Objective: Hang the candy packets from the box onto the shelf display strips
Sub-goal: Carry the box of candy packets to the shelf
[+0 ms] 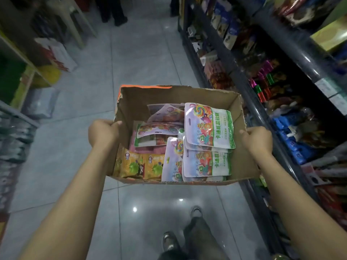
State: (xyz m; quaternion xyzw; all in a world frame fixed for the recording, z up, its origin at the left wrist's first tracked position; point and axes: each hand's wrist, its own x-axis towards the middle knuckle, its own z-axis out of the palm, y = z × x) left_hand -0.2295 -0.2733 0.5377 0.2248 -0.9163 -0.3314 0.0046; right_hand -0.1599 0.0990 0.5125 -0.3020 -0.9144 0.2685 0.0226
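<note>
I carry an open cardboard box [242, 156] at waist height over the aisle floor. My left hand [103, 131] grips its left wall and my right hand [258, 139] grips its right wall. Inside lie several candy packets: white and green ones [209, 125] stacked on the right, yellow ones [138, 165] at the near left, more colourful ones [159, 130] in the middle. No display strips are recognisable in the view.
Dark shelves [277, 76] packed with snack bags run along the right of the aisle. Lower shelving [16, 128] and boxes [60, 57] line the left. Another person's legs [114, 12] stand far up the tiled aisle. My own feet [195, 212] show below.
</note>
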